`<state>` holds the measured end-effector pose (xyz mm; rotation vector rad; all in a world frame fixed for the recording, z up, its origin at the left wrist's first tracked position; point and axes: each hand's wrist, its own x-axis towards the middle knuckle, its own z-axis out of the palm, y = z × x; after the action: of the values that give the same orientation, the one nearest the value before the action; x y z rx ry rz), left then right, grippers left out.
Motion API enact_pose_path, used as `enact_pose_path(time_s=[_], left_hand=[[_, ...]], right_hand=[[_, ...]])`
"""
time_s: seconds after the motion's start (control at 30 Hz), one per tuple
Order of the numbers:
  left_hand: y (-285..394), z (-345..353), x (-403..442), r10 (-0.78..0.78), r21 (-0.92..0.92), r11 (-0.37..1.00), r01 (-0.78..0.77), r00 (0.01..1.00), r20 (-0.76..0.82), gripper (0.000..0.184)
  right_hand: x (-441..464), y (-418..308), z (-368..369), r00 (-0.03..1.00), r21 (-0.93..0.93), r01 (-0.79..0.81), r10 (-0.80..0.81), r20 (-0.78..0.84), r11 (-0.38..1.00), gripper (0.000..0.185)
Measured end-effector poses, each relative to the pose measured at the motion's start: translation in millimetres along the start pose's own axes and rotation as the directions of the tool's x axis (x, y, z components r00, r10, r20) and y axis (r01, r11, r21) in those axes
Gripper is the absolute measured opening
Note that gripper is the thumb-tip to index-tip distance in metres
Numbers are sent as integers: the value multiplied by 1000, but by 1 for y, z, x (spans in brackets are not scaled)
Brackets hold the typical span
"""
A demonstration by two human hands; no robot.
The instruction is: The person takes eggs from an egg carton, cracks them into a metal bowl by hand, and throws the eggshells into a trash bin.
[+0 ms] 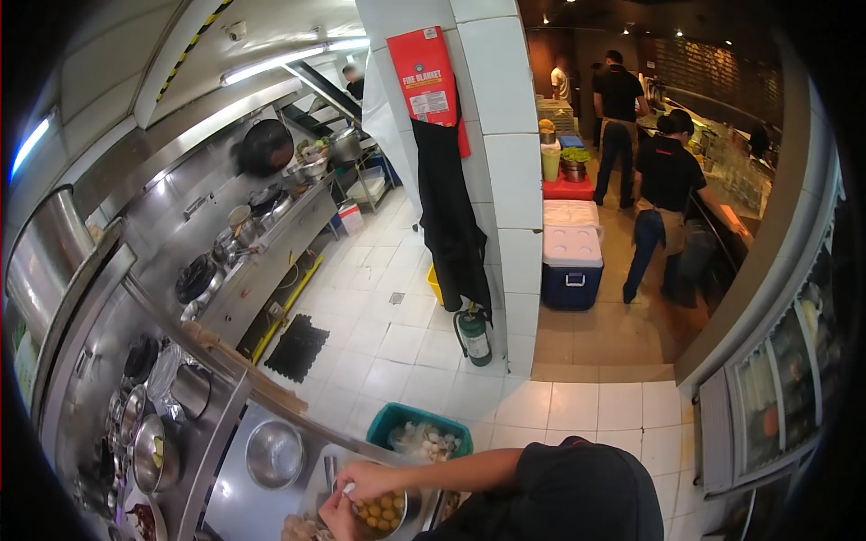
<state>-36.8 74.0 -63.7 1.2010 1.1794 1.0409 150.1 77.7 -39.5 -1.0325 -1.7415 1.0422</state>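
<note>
At the bottom of the head view, my right hand [368, 481] reaches in from the right on a bare forearm. My left hand [339, 516] is just below and left of it. The fingers of both hands are closed together around a small white item [349, 488], too small to name. Beside and partly under my hands is a metal bowl of round yellow pieces [382, 513]. A metal utensil [330, 471] lies just left of my right hand. Pale lumps [300, 528] sit at the lower left of my left hand.
An empty metal bowl [276, 454] stands on the steel counter [233, 494]. Behind my forearm is a green tub [383, 422] of pale pieces. A fire extinguisher [473, 338] stands by the pillar. Several people work farther off; a cooler [572, 270] is near them.
</note>
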Motion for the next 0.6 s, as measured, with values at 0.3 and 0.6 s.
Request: enact_pose_path(time_s=[0.3,0.6], left_hand=[[-1,-22,0,75,368,924,-105,993,95,40],[25,-17,7,154,392,905,-164,986,58,49]], right_hand=[[5,23,8,992,-50,128,-128,11,990,25],[-10,-9,8,950,37,300,-302,76,953,44]])
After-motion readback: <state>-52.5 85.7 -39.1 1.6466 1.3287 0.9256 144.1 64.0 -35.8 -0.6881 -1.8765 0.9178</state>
